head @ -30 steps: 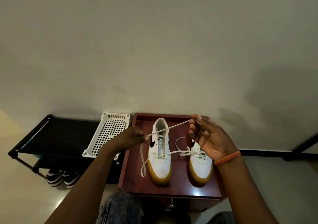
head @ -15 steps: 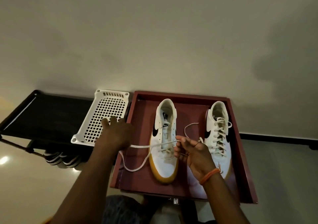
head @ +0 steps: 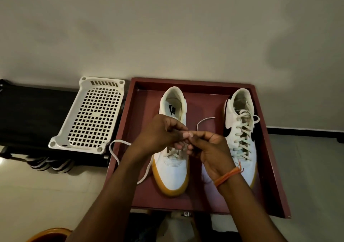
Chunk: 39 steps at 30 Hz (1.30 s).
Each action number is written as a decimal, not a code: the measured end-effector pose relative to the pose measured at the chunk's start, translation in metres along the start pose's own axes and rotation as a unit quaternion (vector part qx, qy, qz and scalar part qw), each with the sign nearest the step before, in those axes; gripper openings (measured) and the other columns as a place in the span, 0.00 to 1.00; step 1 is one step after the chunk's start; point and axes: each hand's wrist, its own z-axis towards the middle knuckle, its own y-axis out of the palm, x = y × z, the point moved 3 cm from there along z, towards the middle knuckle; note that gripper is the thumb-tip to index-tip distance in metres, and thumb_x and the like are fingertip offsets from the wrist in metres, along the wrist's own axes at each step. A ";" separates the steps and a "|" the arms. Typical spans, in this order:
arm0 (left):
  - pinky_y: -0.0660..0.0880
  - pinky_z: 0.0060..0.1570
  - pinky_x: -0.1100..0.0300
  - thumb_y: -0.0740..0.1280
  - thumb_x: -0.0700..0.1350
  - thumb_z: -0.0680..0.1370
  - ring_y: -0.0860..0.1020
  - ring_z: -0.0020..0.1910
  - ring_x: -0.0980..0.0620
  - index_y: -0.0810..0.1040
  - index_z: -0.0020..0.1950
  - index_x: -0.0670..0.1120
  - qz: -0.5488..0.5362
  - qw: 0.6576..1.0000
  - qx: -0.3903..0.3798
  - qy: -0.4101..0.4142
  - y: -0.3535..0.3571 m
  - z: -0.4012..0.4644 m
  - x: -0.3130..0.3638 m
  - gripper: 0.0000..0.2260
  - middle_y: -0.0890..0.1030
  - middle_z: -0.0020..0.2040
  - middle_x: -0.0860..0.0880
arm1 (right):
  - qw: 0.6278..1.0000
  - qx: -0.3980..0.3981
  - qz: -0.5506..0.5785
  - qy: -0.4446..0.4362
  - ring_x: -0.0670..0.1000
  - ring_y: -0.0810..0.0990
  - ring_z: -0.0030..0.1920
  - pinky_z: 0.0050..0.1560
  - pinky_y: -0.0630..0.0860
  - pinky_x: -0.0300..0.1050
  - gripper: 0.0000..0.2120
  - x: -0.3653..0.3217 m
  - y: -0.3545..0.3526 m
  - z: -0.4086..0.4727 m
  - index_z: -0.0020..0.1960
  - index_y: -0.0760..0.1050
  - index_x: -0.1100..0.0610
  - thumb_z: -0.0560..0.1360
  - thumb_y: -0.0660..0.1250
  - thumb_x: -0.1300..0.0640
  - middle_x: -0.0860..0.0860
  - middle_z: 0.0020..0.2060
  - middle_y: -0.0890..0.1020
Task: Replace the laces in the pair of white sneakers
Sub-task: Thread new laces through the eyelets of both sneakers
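While both wrists cross the desk's (head: 268, 167) near edge, the left hand (head: 160, 134) and right hand (head: 206, 145) meet fingertip to fingertip above the left sneaker (head: 174, 171), each pinching the white lace (head: 116, 148). Soft, light and limp, the lace looks best held close to its stiff tip. Its slack loops toward the left edge. Farther right stands the laced sneaker (head: 240, 130).
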 end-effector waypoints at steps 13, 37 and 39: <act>0.72 0.47 0.53 0.74 0.45 0.74 0.71 0.52 0.48 0.86 0.46 0.51 0.500 0.840 0.183 0.102 0.006 -0.010 -0.016 0.03 0.75 0.53 0.48 | 0.996 0.076 -0.047 -0.013 0.46 0.74 0.29 0.26 0.73 0.40 0.07 0.007 -0.030 0.021 0.47 0.81 0.61 0.78 0.67 0.58 0.51 0.34 0.81; 0.59 0.56 0.57 0.72 0.53 0.75 0.68 0.61 0.49 0.72 0.30 0.65 0.388 0.914 0.119 -0.019 0.005 0.024 -0.050 0.16 0.77 0.52 0.50 | 0.981 0.021 -0.185 -0.051 0.49 0.82 0.31 0.32 0.78 0.41 0.08 0.023 -0.022 0.021 0.45 0.83 0.55 0.73 0.71 0.67 0.50 0.33 0.84; 0.58 0.57 0.56 0.72 0.53 0.75 0.66 0.62 0.49 0.73 0.31 0.64 0.398 0.912 0.104 -0.013 0.004 0.023 -0.050 0.14 0.76 0.52 0.52 | 0.979 0.021 -0.195 -0.055 0.49 0.82 0.32 0.33 0.79 0.41 0.09 0.023 -0.022 0.021 0.45 0.83 0.54 0.73 0.72 0.67 0.51 0.34 0.85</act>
